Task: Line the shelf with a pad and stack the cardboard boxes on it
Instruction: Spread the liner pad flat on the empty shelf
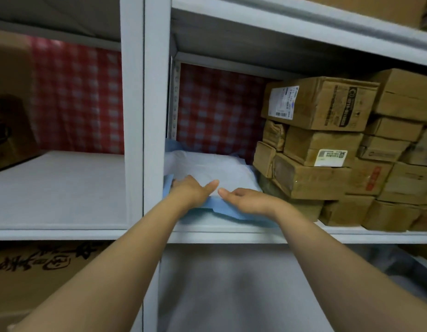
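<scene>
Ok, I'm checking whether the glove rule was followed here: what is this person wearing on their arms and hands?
Nothing that shows. The left forearm and right forearm are bare right to the frame's edge, with no sleeve in view. The left hand and right hand have no gloves, and no watch, bracelet or ring is visible from this side.

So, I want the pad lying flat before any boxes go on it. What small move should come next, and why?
Probably slide both hands apart along the front to smooth the pad. The left hand and right hand rest on its near part, and its blue front edge lies rumpled and folded beneath them. The boxes stand stacked at the right.
</scene>
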A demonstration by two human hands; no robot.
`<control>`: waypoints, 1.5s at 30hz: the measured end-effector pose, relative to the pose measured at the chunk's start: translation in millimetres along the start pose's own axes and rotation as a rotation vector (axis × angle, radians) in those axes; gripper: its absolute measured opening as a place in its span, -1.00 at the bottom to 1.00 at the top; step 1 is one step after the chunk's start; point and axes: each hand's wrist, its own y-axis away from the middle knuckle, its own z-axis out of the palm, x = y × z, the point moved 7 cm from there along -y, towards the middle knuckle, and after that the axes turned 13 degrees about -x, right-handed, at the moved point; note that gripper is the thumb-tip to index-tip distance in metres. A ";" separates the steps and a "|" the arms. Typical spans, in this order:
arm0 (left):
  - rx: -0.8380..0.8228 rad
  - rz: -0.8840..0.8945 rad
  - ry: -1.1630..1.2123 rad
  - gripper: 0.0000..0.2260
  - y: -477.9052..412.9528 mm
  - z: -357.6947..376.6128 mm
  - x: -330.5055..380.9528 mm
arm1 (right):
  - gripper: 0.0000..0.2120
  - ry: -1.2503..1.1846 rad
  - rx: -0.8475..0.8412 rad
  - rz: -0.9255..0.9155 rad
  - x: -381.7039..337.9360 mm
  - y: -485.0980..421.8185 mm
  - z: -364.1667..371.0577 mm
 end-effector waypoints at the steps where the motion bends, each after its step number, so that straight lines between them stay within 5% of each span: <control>1: 0.078 -0.039 -0.006 -0.22 -2.0 -2.2 -2.6 | -0.21 0.021 0.020 0.035 2.4 -2.8 -1.3; 5: 0.292 -0.123 0.120 -0.41 -13.2 -4.1 -19.0 | -0.25 0.069 0.138 0.184 20.5 -18.0 -5.3; 11: 0.499 -0.120 1.034 -0.62 -29.0 7.9 -53.0 | -0.37 0.022 0.174 0.271 38.6 -37.1 -12.9; 13: 0.567 -0.130 0.785 -0.57 -30.9 3.9 -52.4 | -0.41 0.057 0.144 0.314 37.5 -40.7 -14.1; 16: 0.596 -0.042 -0.097 -0.47 -33.0 -11.6 -15.5 | -0.53 0.244 0.149 0.329 23.5 -46.7 -23.2; 19: 0.297 0.034 -0.499 -0.58 -46.2 -7.1 22.4 | -0.59 0.155 0.094 0.159 7.9 -61.1 -17.2; 22: -0.066 -0.068 -0.643 -0.60 -54.3 14.0 18.3 | -0.53 0.136 0.038 0.099 3.3 -60.4 -14.4; 27: -0.243 -0.173 -0.574 -0.35 -47.6 18.6 -2.3 | -0.41 0.261 -0.028 -0.021 -4.8 -44.9 -18.2; 31: -0.318 -0.093 -0.507 -0.18 -39.9 20.1 -3.1 | -0.32 0.291 -0.112 -0.054 -6.1 -38.7 -13.1; 34: -0.307 0.041 -0.563 -0.37 -34.2 15.0 -0.8 | -0.37 0.277 -0.197 -0.133 -2.9 -28.1 -17.6; 37: -0.166 0.231 -0.487 -0.82 -42.2 11.0 -6.4 | -0.58 0.320 -0.190 -0.152 3.8 -29.8 -14.8; 40: -0.063 0.301 -0.498 -0.89 -41.8 12.1 -8.4 | -0.72 0.350 -0.090 -0.127 0.1 -37.7 -3.1; 45: -0.011 0.201 -0.647 -0.80 -25.7 13.8 -3.2 | -0.63 0.341 0.046 -0.092 -3.8 -27.1 6.7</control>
